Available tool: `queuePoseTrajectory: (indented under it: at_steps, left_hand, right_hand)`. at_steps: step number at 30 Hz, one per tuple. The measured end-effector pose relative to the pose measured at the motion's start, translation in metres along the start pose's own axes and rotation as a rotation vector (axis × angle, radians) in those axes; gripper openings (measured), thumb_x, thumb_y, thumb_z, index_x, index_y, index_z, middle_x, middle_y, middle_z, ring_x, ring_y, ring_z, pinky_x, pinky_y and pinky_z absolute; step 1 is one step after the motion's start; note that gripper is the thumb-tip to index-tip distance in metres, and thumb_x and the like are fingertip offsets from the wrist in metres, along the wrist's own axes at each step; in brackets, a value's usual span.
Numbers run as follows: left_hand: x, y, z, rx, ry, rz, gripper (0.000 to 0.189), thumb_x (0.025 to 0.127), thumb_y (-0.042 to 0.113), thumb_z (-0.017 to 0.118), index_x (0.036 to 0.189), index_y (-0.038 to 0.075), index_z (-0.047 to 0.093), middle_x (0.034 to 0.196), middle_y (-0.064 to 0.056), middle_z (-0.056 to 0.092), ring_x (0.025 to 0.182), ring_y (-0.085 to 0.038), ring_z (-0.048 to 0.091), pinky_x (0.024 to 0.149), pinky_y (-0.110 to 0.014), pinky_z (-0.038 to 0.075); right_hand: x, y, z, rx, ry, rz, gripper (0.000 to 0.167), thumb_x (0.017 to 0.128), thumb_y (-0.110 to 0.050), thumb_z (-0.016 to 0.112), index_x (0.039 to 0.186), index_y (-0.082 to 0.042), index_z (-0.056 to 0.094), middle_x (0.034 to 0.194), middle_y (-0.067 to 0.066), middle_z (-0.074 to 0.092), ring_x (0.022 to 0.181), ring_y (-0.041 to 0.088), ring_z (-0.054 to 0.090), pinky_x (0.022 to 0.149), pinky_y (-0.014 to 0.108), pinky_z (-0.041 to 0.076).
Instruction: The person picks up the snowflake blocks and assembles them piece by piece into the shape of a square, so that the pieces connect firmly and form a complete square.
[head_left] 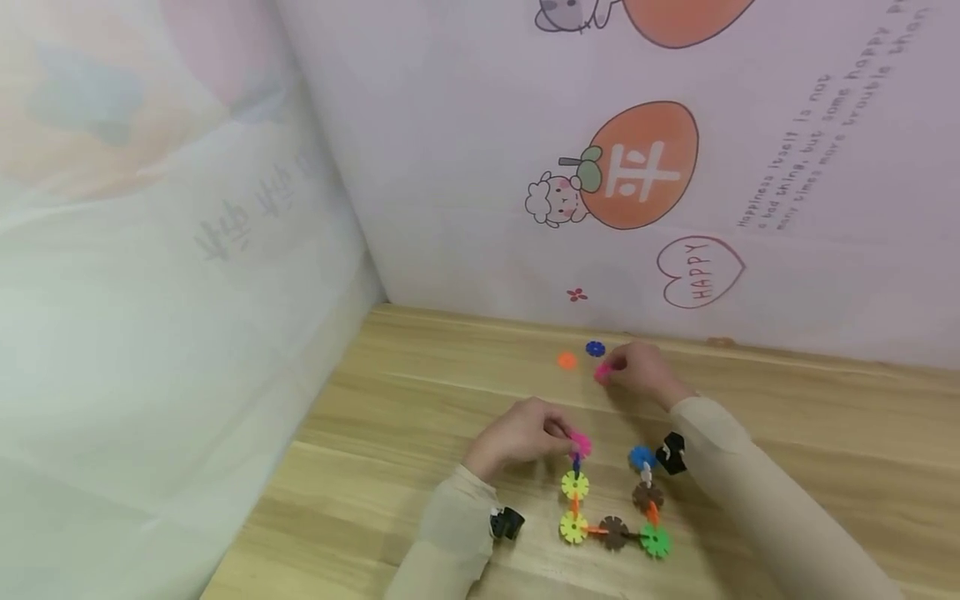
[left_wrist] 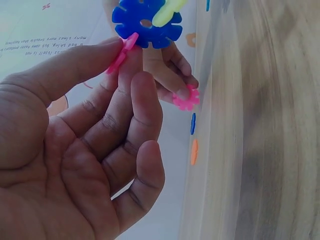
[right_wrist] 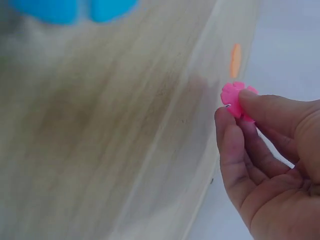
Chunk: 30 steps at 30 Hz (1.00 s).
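Note:
Between thumb and fingers, my left hand pinches a pink notched disc at the upper left end of a linked chain. A dark blue disc is slotted to it, followed by yellow discs joined by orange ones. Along the bottom the chain runs through a brown disc to a green disc, then up to a light blue disc, making a U shape. Farther back, my right hand pinches a separate pink disc by its edge, close over the table.
Loose on the wooden table near the back wall lie an orange disc and a blue disc, just left of the right hand. A printed cloth rises behind the table, and another pale cloth stands on the left.

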<state>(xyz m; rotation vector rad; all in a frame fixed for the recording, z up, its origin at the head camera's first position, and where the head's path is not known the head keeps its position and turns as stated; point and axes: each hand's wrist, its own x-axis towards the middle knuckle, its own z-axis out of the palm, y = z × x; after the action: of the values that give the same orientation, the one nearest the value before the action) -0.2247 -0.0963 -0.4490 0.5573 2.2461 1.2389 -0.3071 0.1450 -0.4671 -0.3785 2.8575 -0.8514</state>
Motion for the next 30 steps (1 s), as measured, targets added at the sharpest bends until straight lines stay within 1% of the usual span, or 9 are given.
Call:
queuePoseTrajectory:
  at_steps: [5, 9, 12, 15, 18, 21, 24, 28, 30]
  left_hand:
    - [0.000, 0.000, 0.000, 0.014, -0.005, 0.019, 0.009, 0.088, 0.014, 0.074, 0.096, 0.011, 0.075, 0.086, 0.003, 0.073, 0.077, -0.008, 0.065, 0.072, -0.020, 0.052]
    - [0.001, 0.001, 0.000, 0.018, -0.003, 0.029, 0.009, 0.088, 0.015, 0.074, 0.096, 0.011, 0.076, 0.086, 0.004, 0.073, 0.077, -0.007, 0.065, 0.072, -0.020, 0.052]
    - [0.001, 0.001, -0.001, 0.013, -0.005, 0.032, 0.009, 0.089, 0.016, 0.074, 0.097, 0.013, 0.076, 0.086, 0.005, 0.074, 0.079, -0.006, 0.065, 0.074, -0.021, 0.053]
    - [0.001, 0.001, -0.002, 0.015, -0.005, 0.024, 0.009, 0.089, 0.020, 0.074, 0.096, 0.015, 0.077, 0.087, 0.007, 0.073, 0.080, -0.006, 0.065, 0.077, -0.023, 0.052]
    - [0.000, 0.000, -0.003, 0.010, -0.004, 0.009, 0.008, 0.088, 0.022, 0.075, 0.095, 0.017, 0.077, 0.087, 0.008, 0.073, 0.081, -0.006, 0.065, 0.079, -0.025, 0.052]
    - [0.000, 0.000, -0.002, 0.008, 0.001, -0.004, 0.008, 0.088, 0.022, 0.075, 0.095, 0.018, 0.077, 0.088, 0.008, 0.073, 0.082, -0.007, 0.064, 0.078, -0.027, 0.052]
    - [0.000, 0.001, 0.000, 0.006, 0.003, -0.014, 0.008, 0.089, 0.019, 0.074, 0.096, 0.017, 0.077, 0.088, 0.008, 0.073, 0.082, -0.008, 0.064, 0.077, -0.028, 0.051]
    - [0.001, 0.000, 0.001, 0.000, 0.000, -0.018, 0.008, 0.090, 0.018, 0.073, 0.096, 0.018, 0.077, 0.088, 0.009, 0.074, 0.083, -0.008, 0.064, 0.077, -0.028, 0.050]
    - [0.001, -0.001, 0.002, -0.017, -0.002, -0.021, 0.007, 0.090, 0.018, 0.073, 0.095, 0.018, 0.077, 0.087, 0.009, 0.074, 0.084, -0.008, 0.064, 0.079, -0.029, 0.050]
  right_hand:
    - [-0.021, 0.000, -0.004, 0.035, 0.044, -0.067, 0.011, 0.090, -0.010, 0.070, 0.098, -0.004, 0.074, 0.094, 0.010, 0.074, 0.087, 0.023, 0.068, 0.082, 0.044, 0.057]
    - [-0.048, -0.007, -0.004, 0.091, 0.094, -0.130, 0.011, 0.089, -0.015, 0.073, 0.099, -0.010, 0.076, 0.091, 0.003, 0.075, 0.081, 0.016, 0.069, 0.074, 0.031, 0.058]
    - [-0.072, -0.015, -0.001, 0.142, 0.131, -0.162, 0.008, 0.089, -0.016, 0.074, 0.097, -0.017, 0.076, 0.088, -0.003, 0.075, 0.074, 0.013, 0.067, 0.064, 0.023, 0.056]
    - [-0.094, -0.022, 0.005, 0.193, 0.157, -0.169, 0.010, 0.088, -0.013, 0.074, 0.096, -0.019, 0.076, 0.089, -0.004, 0.075, 0.072, 0.014, 0.067, 0.061, 0.022, 0.055]
    - [-0.112, -0.029, 0.011, 0.227, 0.186, -0.175, 0.012, 0.088, -0.010, 0.074, 0.096, -0.020, 0.076, 0.091, -0.005, 0.076, 0.075, 0.010, 0.069, 0.064, 0.022, 0.056]
    - [-0.123, -0.032, 0.018, 0.241, 0.213, -0.220, 0.015, 0.086, -0.007, 0.076, 0.094, -0.019, 0.076, 0.091, -0.004, 0.076, 0.078, 0.004, 0.069, 0.066, 0.022, 0.058]
    - [-0.130, -0.032, 0.024, 0.235, 0.240, -0.276, 0.018, 0.083, -0.003, 0.077, 0.092, -0.017, 0.076, 0.089, -0.002, 0.076, 0.075, 0.000, 0.067, 0.062, 0.023, 0.058]
    - [-0.133, -0.031, 0.031, 0.227, 0.263, -0.315, 0.019, 0.081, -0.001, 0.078, 0.091, -0.018, 0.077, 0.087, -0.004, 0.076, 0.072, -0.001, 0.066, 0.059, 0.024, 0.057]
    - [-0.135, -0.031, 0.034, 0.220, 0.271, -0.317, 0.019, 0.081, -0.003, 0.079, 0.091, -0.019, 0.077, 0.087, -0.006, 0.075, 0.072, -0.002, 0.065, 0.060, 0.023, 0.057]
